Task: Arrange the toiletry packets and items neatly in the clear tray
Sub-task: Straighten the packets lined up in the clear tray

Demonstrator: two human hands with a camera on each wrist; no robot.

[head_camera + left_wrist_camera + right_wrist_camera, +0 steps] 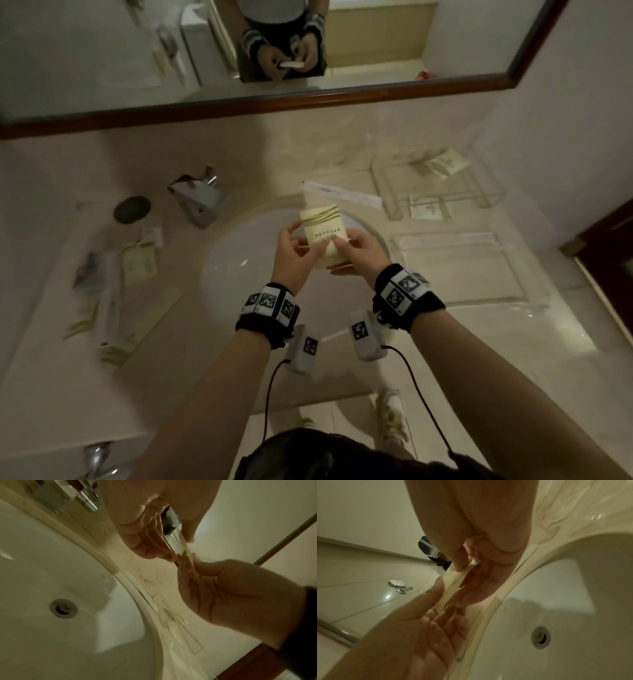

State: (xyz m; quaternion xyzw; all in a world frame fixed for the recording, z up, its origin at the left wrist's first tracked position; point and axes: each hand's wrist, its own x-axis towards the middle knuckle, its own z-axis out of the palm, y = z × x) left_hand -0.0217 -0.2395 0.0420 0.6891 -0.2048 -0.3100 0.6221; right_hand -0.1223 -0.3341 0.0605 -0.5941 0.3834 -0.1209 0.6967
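Both hands, L & R, pinch packet over sink; clear tray lies fwd-right, nearer R.

A cream packet with green stripes stands upright at frame centre. The clear tray sits upper right, holding two packets. More packets lie scattered at left.

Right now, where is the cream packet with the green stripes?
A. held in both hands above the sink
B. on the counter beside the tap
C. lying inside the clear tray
A: the left hand and right hand both pinch the packet over the sink.
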